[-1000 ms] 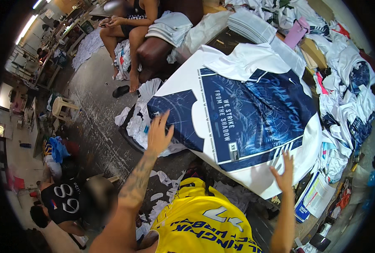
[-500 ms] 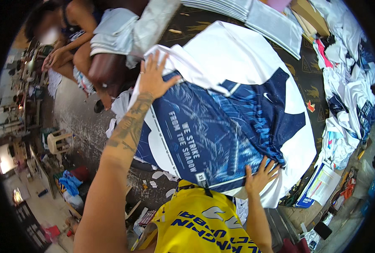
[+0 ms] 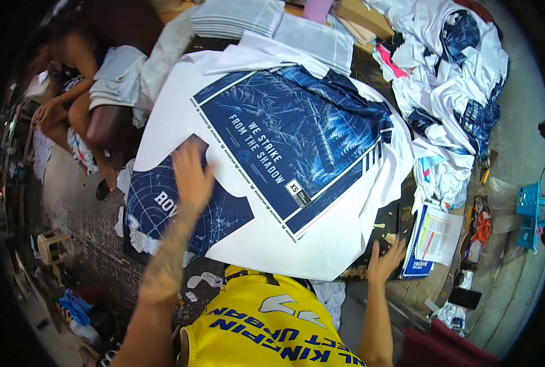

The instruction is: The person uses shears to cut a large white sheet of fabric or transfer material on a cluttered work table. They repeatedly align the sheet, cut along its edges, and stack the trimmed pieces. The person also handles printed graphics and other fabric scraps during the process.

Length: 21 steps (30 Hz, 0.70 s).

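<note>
A white fabric sheet (image 3: pixel 284 251) printed with navy-blue jersey panels lies spread in front of me. Its large panel (image 3: pixel 242 110) bears a pale blue forest pattern and white lettering, and its far right part is bunched in folds. My left hand (image 3: pixel 193 177), slightly blurred, is over a smaller navy panel (image 3: pixel 223 214) at the near left, fingers extended and holding nothing. Just off the sheet's near right edge is my right hand (image 3: pixel 385 260), fingers apart and nothing in it, above the dark table (image 3: pixel 390 223). Whether the left palm touches the cloth I cannot tell.
Folded grey-white fabric stacks (image 3: pixel 238 17) lie along the far edge. A heap of white and navy cloth (image 3: pixel 450 92) fills the right side, with a notebook and papers (image 3: pixel 431 238) nearer me. A seated person (image 3: pixel 70 79) is at the far left, near a plastic stool (image 3: pixel 55 246).
The sheet now lies flatter, showing more of both navy panels. My left hand has moved from its far left edge nearer me, and my right hand has come off the cloth.
</note>
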Available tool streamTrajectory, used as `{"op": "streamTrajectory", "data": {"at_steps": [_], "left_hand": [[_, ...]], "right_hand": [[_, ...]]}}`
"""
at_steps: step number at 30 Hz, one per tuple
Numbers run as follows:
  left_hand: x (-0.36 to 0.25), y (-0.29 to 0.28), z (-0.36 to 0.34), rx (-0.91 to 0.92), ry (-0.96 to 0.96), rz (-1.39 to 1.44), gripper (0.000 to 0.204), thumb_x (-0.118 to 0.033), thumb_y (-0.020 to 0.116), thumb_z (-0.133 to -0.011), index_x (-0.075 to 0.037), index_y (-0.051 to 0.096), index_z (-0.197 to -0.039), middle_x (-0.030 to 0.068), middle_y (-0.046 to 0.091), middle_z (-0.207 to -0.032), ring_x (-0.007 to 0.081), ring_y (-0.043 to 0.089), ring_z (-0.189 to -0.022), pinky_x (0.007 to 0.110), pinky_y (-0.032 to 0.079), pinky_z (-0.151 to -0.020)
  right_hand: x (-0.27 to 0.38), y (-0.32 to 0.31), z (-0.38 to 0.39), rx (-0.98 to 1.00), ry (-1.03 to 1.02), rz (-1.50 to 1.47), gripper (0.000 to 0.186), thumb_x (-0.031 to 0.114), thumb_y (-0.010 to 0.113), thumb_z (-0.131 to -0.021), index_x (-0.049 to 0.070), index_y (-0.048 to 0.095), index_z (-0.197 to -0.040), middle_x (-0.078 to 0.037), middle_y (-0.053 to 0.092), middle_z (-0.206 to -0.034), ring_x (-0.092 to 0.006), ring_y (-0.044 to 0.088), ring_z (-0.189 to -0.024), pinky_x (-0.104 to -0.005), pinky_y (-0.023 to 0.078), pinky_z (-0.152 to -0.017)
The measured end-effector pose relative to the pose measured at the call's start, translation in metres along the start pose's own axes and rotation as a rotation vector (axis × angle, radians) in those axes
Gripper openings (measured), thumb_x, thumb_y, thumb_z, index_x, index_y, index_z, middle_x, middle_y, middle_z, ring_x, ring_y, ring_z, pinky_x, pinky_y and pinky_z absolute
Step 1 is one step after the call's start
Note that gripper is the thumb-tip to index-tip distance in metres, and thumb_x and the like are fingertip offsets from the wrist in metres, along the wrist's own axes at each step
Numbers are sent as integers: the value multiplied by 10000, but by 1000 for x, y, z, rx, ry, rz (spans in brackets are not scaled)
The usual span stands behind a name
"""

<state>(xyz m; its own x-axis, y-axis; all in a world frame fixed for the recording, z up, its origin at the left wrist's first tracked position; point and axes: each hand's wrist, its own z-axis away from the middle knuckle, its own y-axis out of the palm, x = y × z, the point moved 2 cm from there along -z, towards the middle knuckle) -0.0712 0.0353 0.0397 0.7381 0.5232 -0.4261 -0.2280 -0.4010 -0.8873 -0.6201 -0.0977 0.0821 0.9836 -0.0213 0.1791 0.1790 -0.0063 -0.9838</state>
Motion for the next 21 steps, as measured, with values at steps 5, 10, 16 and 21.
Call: {"op": "streamTrajectory", "data": {"at_steps": [5, 10, 16, 21], "left_hand": [[-159, 29, 232, 444, 457, 378, 465, -321, 873, -792, -122, 696, -1173, 108, 636, -1264, 337, 568, -1264, 543, 403, -1123], [-209, 57, 272, 400, 593, 143, 317, -207, 787, -870, -97, 668, -1143, 85, 624, -1223, 296, 602, -1154, 447, 485, -992], [-203, 36, 290, 331, 259, 409, 140, -208, 709, -961, -88, 769, -1001, 51, 729, -1056, 272, 621, -1078, 433, 458, -1010], [-202, 20, 290, 169, 6, 533, 146, -209, 729, -977, -96, 806, -1028, 30, 767, -1100, 302, 584, -1166, 455, 412, -1059]], "right_hand": [[-116, 11, 43, 36, -99, -52, 654, 88, 673, -990, -67, 413, -1570, -290, 404, -1629, -497, 388, -1505, -563, 317, -1248], [-164, -2, 16, 146, -107, -66, 533, 73, 765, -863, -53, 556, -1337, -264, 598, -1289, -462, 571, -1255, -516, 445, -1108], [-180, -17, -8, 425, -146, -162, 356, 95, 804, -899, -12, 611, -1178, -173, 672, -1051, -335, 682, -1003, -440, 542, -897], [-214, -54, 28, 988, 128, -830, 349, 272, 864, -940, 52, 633, -1082, -40, 636, -918, -161, 656, -884, -343, 533, -778]]}}
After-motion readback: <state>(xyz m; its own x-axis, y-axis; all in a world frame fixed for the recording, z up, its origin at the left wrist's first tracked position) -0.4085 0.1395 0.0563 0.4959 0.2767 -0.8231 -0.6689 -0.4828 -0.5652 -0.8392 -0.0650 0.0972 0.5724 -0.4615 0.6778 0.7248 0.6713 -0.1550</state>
